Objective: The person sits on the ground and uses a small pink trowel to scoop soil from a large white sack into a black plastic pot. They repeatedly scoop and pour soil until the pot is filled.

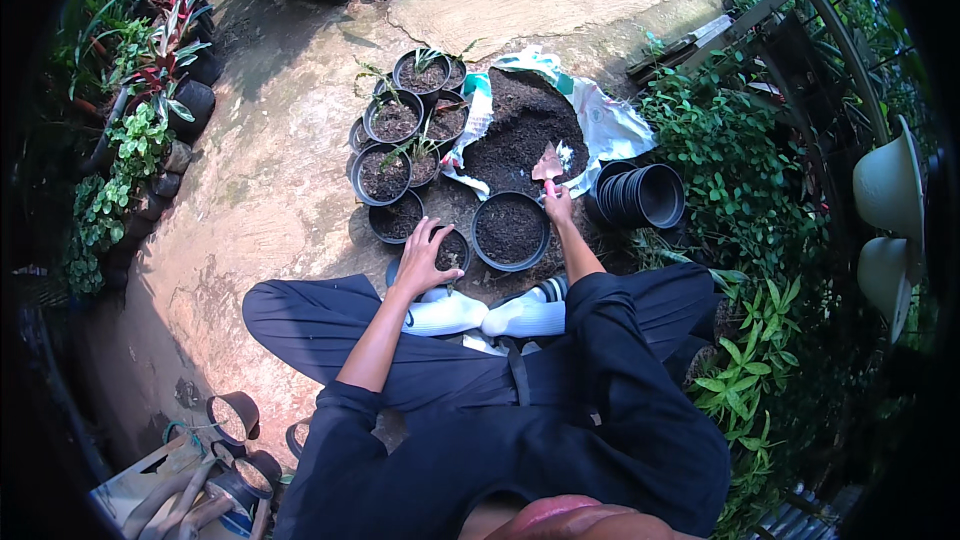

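The right hand (558, 206) is out front, fingers wrapped around the handle of a small reddish metal garden trowel (548, 164), its blade lying on the heap of dark potting soil (520, 130) spilled over a torn-open white plastic sack (612, 125). Just below that hand sits a round black plastic pot filled with soil (510, 230), right beside the wrist. Over on the other side, the left hand (424, 258) is spread wide, fingers splayed, coming down on the rim of a smaller black pot with soil (450, 252); whether it truly grips the rim, I can't tell. Beyond it, a cluster of black pots with soil and small green seedlings (405, 130) crowds together on the pale concrete ground (270, 170), just left of the sack. To the right of the soil pile, a stack of empty black pots lying on its side (640, 196) rests against leafy green shrubs (720, 160). The person sits cross-legged, white socks (485, 316) tucked just behind the two near pots.
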{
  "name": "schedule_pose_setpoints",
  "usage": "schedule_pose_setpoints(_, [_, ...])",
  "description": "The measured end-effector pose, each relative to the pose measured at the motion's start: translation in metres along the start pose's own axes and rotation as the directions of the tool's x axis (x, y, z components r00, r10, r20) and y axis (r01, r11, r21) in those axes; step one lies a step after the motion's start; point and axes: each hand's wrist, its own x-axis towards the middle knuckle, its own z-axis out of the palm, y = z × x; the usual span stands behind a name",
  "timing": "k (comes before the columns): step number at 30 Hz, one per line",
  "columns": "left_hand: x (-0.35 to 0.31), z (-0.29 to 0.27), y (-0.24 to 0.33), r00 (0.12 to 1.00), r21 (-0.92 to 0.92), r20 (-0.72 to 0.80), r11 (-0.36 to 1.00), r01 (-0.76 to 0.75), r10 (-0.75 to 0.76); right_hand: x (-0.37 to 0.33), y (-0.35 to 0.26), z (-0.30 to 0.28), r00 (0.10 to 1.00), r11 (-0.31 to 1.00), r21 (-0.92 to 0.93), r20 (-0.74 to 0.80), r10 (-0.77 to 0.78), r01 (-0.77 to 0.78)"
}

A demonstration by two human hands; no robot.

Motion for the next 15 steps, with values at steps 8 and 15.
schedule_pose_setpoints(8, [-0.005, 0.014, -0.018, 0.984, 0.116, 0.176, 0.993, -0.005, -0.015, 0.023, -0.016, -0.001, 0.988, 0.972, 0.232, 0.155, 0.004, -0.041])
schedule_pose_setpoints(15, [-0.008, 0.021, -0.029, 0.995, 0.021, 0.103, 1.0, -0.014, 0.011, 0.014, -0.048, -0.001, 0.972, 0.896, 0.409, 0.217, 0.085, -0.17])
